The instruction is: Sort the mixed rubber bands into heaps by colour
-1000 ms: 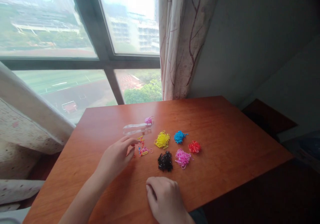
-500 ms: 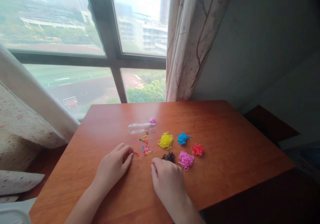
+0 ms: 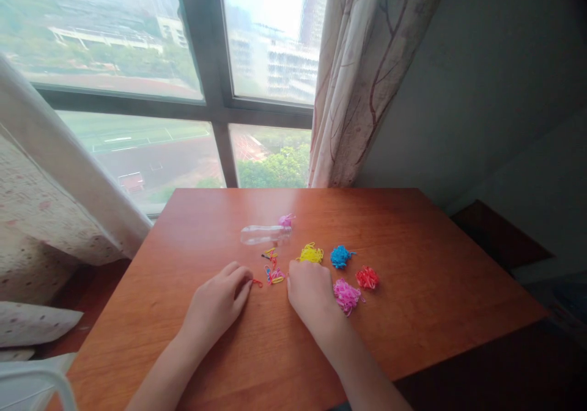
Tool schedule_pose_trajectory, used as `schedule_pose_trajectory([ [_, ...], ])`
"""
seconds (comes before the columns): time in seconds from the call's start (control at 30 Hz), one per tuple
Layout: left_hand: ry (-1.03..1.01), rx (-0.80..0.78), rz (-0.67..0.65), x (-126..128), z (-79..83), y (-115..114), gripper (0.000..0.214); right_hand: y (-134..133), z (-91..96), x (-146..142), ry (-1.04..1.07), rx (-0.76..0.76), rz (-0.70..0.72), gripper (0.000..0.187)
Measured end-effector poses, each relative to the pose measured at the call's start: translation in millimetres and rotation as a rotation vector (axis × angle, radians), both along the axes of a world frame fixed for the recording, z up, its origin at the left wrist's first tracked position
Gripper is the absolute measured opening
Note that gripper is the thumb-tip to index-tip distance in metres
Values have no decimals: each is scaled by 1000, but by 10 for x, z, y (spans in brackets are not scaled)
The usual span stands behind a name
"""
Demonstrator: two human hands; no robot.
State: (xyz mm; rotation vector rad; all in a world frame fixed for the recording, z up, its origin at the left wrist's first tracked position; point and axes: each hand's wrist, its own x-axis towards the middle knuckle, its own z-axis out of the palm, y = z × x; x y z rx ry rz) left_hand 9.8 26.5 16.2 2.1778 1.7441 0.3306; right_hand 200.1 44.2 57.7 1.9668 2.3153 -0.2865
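Observation:
My left hand (image 3: 224, 298) rests on the table with thumb and fingers pinched together. A small red rubber band (image 3: 257, 282) pokes out from its fingertips. Closed and palm down, my right hand (image 3: 314, 290) sits beside a mixed cluster of coloured rubber bands (image 3: 275, 275); what its fingers hold, if anything, is hidden. The hand covers the pile of black bands and part of the yellow pile (image 3: 312, 252). Just right of it lies a pink pile (image 3: 347, 296). A few loose bands (image 3: 270, 255) lie behind the mixed cluster.
Blue bands (image 3: 340, 256) and red bands (image 3: 367, 277) form separate piles to the right. A clear plastic bottle (image 3: 263, 235) with a pink top (image 3: 287, 219) lies on the wooden table (image 3: 403, 233). Beyond are a window and a curtain (image 3: 351, 81). A white chair (image 3: 36, 380) is at lower left.
My right hand has moved forward from the table in front of the black pile, now covering it and reaching the yellow pile. My left hand keeps its pinch. The whole view has shifted slightly.

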Motion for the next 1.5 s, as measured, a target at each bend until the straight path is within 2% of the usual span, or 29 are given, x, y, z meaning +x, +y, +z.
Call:
schedule_pose_trajectory([
  [0.2,-11,8,-8,-12,-21,-4,26,15,-46,-14,-4,3,-15,15],
  [0.33,-14,1,-9,-18,-12,5,26,-46,-5,118,7,48,-72,16],
  [0.43,-13,-9,-11,-20,-5,5,27,-145,26,379,40,102,-172,16],
  [0.57,-18,2,-15,-16,-4,-1,27,-330,-11,868,119,166,-282,15],
  [0.67,-6,-2,-15,-7,8,-1,27,-476,-89,1170,127,209,-318,14],
  [0.77,8,-9,-14,2,29,4,28,-598,-174,1330,169,231,-325,15],
  [0.97,6,-7,-4,5,31,15,27,-748,-294,1403,230,212,-340,15],
  [1.17,13,-2,-6,7,22,12,28,-863,-367,1326,240,190,-326,13],
  [1.5,7,-2,-10,-24,-40,15,26,-893,-538,1238,184,128,-321,11],
])
